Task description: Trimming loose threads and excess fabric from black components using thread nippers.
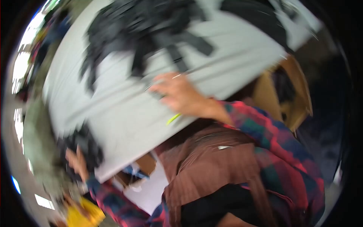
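Note:
The view is smeared by motion. My right hand (pixel 177 94) rests on the white table (pixel 124 113), its fingers at the end of a black strap that trails from a heap of black straps and fabric (pixel 143 30). The blur hides whether it grips anything. A thin yellow-green object (pixel 173 119) shows just under that hand. At the table's near left corner, my left hand (pixel 77 162) closes on a small black bundle (pixel 85 145). Both forearms wear red, blue and green plaid sleeves.
An open cardboard box (pixel 293 94) stands past the table's right edge with dark items inside. A smaller box (pixel 145 166) sits low beneath the table's near edge. Something yellow (pixel 85 215) lies at the lower left. More dark fabric (pixel 261 19) lies at the table's far right.

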Demonstrator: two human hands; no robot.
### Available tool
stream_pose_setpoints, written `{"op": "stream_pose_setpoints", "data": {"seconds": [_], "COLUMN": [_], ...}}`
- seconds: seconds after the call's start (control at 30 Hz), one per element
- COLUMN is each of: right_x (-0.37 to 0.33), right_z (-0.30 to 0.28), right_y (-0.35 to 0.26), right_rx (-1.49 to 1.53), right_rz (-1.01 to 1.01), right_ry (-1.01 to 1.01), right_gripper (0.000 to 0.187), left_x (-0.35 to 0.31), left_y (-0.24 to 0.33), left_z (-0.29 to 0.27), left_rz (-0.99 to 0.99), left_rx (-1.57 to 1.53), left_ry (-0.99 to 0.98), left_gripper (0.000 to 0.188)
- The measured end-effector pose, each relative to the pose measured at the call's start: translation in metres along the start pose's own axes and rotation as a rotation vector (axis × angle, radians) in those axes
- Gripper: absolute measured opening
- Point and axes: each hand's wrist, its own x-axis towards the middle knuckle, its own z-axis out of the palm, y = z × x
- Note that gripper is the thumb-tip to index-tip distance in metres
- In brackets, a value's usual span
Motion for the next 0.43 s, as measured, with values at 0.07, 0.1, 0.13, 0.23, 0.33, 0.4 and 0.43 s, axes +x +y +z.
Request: {"op": "stream_pose_setpoints", "data": {"seconds": [0.07,0.1,0.13,0.23,0.33,0.4,0.43], "right_x": [-0.003,-0.009,-0.015,-0.016,-0.012,-0.009,-0.007], "right_z": [0.006,-0.003,-0.007,0.002,0.008,0.015,0.017], "right_y": [-0.001,0.011,0.019,0.013,0.004,0.007,0.007], "right_rx": [0.003,-0.011,-0.069,-0.013,-0.090,-0.235,-0.268], "right_rz": [-0.009,0.047,0.089,0.035,0.028,0.034,0.019], "right_ry": [0.001,-0.026,0.010,0.157,0.123,0.043,-0.022], "right_gripper": [0.033,0.031,0.031,0.022,0.022,0.022,0.024], "left_x": [-0.006,0.007,0.010,-0.009,-0.026,-0.043,-0.054], "left_y": [-0.032,0.024,0.081,0.158,0.206,0.256,0.272], "left_z": [-0.007,-0.012,-0.042,-0.115,-0.134,-0.161,-0.170], "left_rz": [0.020,-0.072,-0.075,0.039,0.329,0.490,0.585], "left_rx": [0.217,0.152,0.086,-0.221,-0.655,-0.733,-0.701], "left_ry": [0.228,0.128,0.077,-0.016,-0.025,-0.075,-0.061], "left_gripper": [0.076,0.070,0.066,0.056,0.046,0.046,0.047]}}
